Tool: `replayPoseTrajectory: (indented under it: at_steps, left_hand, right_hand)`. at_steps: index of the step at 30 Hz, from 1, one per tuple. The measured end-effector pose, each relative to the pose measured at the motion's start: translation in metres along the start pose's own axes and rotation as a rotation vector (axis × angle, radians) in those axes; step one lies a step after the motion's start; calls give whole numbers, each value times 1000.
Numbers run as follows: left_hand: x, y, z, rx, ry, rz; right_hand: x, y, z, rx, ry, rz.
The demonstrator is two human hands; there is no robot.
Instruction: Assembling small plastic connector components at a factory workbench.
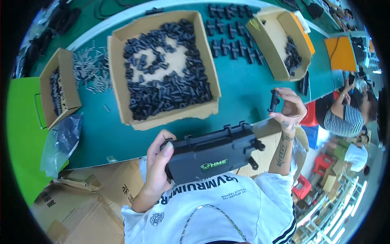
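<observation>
My left hand (159, 162) grips the left end of a black plastic case (191, 164), thumb on its front corner, in front of my chest. The case has clips along its upper edge and two stubby projections at its right end. To the right and apart from it, my right hand (289, 107) pinches a small black plastic fitting (274, 101) between thumb and fingers. Beyond the case stands a large cardboard box (170, 120) with many small black fittings (166, 91) heaped round its inside.
On the green table (239, 93) lie rows of black T-shaped parts (233, 30) and a spread of metal pins (91, 67). Smaller cardboard boxes (73, 83) flank the large one. A plastic bag (63, 140) hangs at the left edge. Other people (345, 118) sit at the right.
</observation>
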State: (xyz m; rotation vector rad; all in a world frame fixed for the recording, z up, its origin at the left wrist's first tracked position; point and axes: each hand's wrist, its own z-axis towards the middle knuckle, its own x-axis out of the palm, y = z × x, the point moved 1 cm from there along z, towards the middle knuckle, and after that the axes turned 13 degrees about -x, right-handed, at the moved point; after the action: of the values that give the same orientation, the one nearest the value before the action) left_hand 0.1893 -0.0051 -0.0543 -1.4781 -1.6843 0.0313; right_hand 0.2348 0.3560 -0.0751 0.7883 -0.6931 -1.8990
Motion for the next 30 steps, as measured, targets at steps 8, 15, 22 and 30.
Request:
replayPoseTrajectory:
  at_steps: [8, 15, 22, 30]
  left_hand:
    - [-10, 25, 30, -74, -181, 106]
    - [-12, 49, 26, 703, -616, 1070]
    - [-26, 51, 42, 792, -464, 1465]
    - [-31, 49, 49, 831, -452, 1460]
  right_hand:
    - [1, 5, 0, -78, 370, -9]
    - [26, 21, 15, -154, 553, -40]
    - [45, 21, 22, -202, 610, -37]
    - [60, 20, 23, -158, 666, -86]
